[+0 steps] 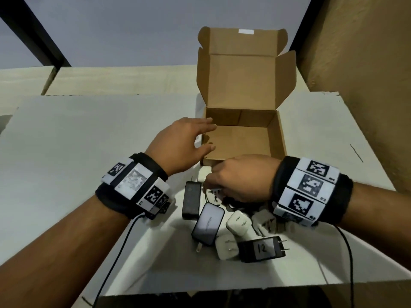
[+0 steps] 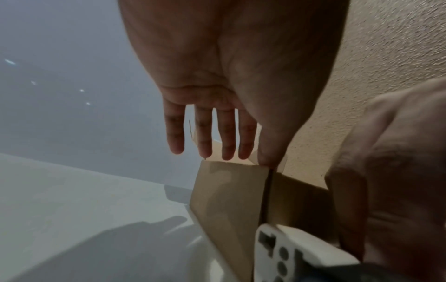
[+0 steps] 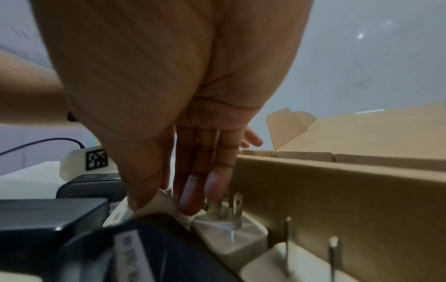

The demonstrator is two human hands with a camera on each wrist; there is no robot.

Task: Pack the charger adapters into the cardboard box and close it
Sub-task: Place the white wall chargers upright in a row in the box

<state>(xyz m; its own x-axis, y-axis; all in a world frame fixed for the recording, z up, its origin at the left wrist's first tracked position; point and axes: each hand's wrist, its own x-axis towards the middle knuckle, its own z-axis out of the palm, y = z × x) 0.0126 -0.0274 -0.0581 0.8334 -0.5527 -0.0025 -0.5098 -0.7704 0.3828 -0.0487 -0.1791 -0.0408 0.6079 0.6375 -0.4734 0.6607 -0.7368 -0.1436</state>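
Box [image 1: 242, 138] sits open at twelve o'clock, my left hand [image 1: 178, 145] spread beside it, my right hand [image 1: 235, 176] pinching a white adapter [image 1: 214, 193] at six.

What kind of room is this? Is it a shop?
Probably not a shop: it looks like a plain packing spot. A white table stands against bare walls, with an open cardboard box and loose charger adapters on it.
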